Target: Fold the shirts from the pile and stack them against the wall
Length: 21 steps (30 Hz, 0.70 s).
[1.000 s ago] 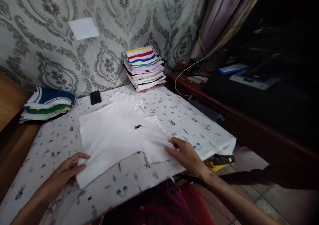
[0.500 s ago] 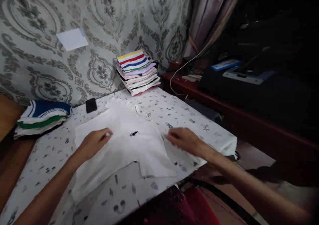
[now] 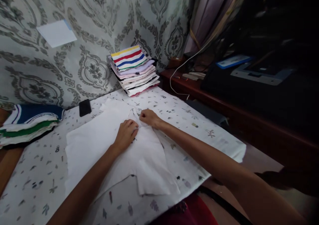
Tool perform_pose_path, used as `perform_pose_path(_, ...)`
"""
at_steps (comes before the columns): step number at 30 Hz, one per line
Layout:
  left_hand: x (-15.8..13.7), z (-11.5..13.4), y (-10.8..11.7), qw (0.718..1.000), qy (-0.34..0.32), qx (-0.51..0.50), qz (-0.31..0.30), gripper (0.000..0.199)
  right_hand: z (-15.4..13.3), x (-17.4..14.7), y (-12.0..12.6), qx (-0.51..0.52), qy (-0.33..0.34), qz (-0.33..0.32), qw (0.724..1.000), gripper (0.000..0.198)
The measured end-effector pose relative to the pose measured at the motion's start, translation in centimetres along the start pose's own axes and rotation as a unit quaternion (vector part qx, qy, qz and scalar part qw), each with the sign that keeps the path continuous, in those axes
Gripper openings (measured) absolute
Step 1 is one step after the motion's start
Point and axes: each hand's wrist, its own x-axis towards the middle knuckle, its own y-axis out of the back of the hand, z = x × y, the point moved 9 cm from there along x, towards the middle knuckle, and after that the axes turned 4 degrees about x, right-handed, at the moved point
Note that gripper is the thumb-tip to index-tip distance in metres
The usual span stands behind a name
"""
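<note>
A white T-shirt (image 3: 94, 138) lies spread over the patterned tablecloth (image 3: 184, 118), its collar toward the far right and a sleeve toward me. My left hand (image 3: 126, 133) presses on the chest just below the collar, fingers curled together on the cloth and covering most of a small dark logo. Close beside it, my right hand (image 3: 151, 117) pinches the shirt at the collar and shoulder edge. Small creases run through the fabric between the two hands. The fingertips are partly hidden.
A tall stack of folded clothes (image 3: 134, 72) stands against the wall. Another folded pile (image 3: 30, 125) sits at the left edge, with a black phone (image 3: 85, 108) nearby. On the right, a dark wooden desk (image 3: 179, 82) carries a white cable (image 3: 171, 80).
Both hands have come together at the shirt's collar; before, they were apart on either side of the logo. The view has shifted slightly to the right.
</note>
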Motion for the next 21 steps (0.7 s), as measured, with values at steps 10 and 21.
perform_pose_path(10,0.3,0.2,-0.9,1.000,-0.005,0.005,-0.029,0.027,0.4,0.2,0.1,0.017,0.053,0.038,0.998,0.013)
perform_pose_path(21,0.3,0.5,-0.9,0.999,-0.018,0.017,-0.038,0.037,0.4,-1.2,0.0,-0.118,0.020,0.030,0.992,0.021)
